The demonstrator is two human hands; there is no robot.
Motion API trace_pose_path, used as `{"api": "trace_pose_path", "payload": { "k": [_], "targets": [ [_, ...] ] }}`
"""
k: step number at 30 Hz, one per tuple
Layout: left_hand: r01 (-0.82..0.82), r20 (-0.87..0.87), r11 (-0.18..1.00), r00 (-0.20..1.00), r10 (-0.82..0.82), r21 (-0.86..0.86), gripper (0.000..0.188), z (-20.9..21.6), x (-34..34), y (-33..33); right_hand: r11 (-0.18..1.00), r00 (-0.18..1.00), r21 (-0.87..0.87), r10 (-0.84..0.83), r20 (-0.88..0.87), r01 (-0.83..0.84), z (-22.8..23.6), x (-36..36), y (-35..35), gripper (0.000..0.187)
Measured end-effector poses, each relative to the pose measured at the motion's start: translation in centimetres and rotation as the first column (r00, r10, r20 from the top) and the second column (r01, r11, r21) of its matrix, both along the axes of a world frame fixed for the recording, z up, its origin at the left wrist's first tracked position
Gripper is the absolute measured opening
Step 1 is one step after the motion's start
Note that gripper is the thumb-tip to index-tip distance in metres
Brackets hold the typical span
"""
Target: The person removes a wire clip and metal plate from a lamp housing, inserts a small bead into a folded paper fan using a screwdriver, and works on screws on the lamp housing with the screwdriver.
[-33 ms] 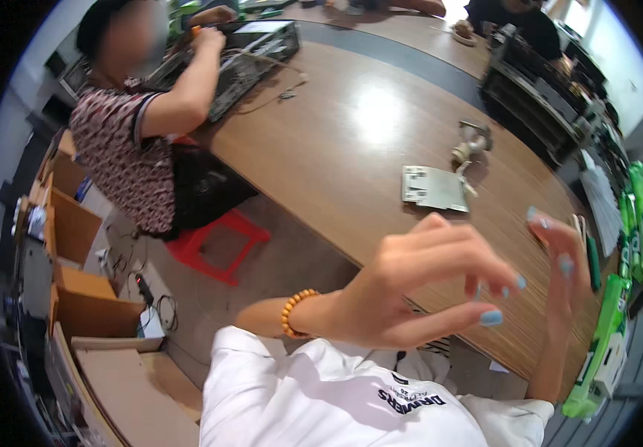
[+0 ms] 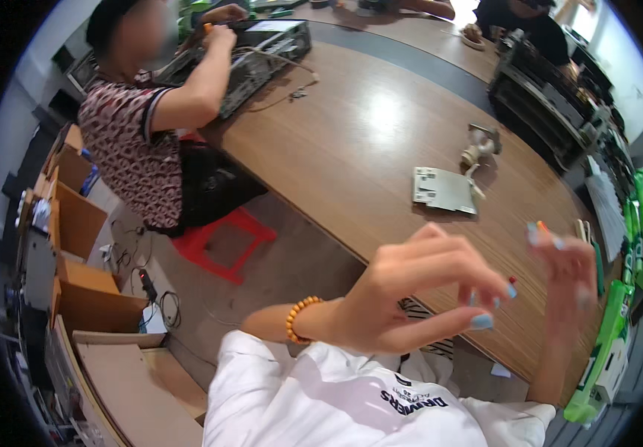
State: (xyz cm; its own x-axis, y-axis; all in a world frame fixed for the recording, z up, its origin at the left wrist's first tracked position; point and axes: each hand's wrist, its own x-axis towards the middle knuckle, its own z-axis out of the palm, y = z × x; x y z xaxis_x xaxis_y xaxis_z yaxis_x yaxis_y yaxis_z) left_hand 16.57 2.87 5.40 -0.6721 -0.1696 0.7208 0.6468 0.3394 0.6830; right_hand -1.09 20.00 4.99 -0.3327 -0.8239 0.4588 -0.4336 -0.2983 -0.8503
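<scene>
My left hand (image 2: 422, 290), with a wooden bead bracelet (image 2: 300, 319) at its wrist, hovers over the near table edge. Its fingers are bent and its thumb is apart from them, with no object visible between them. A tiny red bit (image 2: 513, 280) shows beside its index fingertip; I cannot tell what it is. To the right, my right hand (image 2: 568, 261) is raised with loosely curled, spread fingers, slightly blurred. A small orange tip (image 2: 542, 225) shows by its fingertips; whether they touch it is unclear. Beyond my hands lies a flat pale metal plate (image 2: 444, 191) with cutouts.
Behind the plate lies a metal fitting (image 2: 479, 145) with a pale cord. Green packages (image 2: 610, 350) line the right side. At left, a person (image 2: 131, 141) works at an open metal chassis (image 2: 262, 63) beside a red stool (image 2: 224, 242). Another chassis (image 2: 541, 100) stands far right.
The view has shifted slightly, so the table things sit further right. My right hand's fingers have curled in more, and the red bit beside my left fingertip has come into sight.
</scene>
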Motion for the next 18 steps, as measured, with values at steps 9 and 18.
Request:
{"api": "trace_pose_path", "payload": {
  "k": [9, 18],
  "targets": [
    [-0.175, 0.185, 0.918, 0.976, 0.115, 0.357, 0.019, -5.8, 5.6, 2.9, 0.661, 0.313, -0.574, 0.743, 0.592, -0.483, 5.0, 13.1, 2.2, 0.065],
    [-0.098, 0.212, 0.918, 0.977, 0.015, 0.384, 0.015, -8.2, 6.5, 4.9, 0.592, 0.252, -0.594, 0.791, 0.557, -0.546, 5.0, 13.0, 3.9, 0.057]
  ]
}}
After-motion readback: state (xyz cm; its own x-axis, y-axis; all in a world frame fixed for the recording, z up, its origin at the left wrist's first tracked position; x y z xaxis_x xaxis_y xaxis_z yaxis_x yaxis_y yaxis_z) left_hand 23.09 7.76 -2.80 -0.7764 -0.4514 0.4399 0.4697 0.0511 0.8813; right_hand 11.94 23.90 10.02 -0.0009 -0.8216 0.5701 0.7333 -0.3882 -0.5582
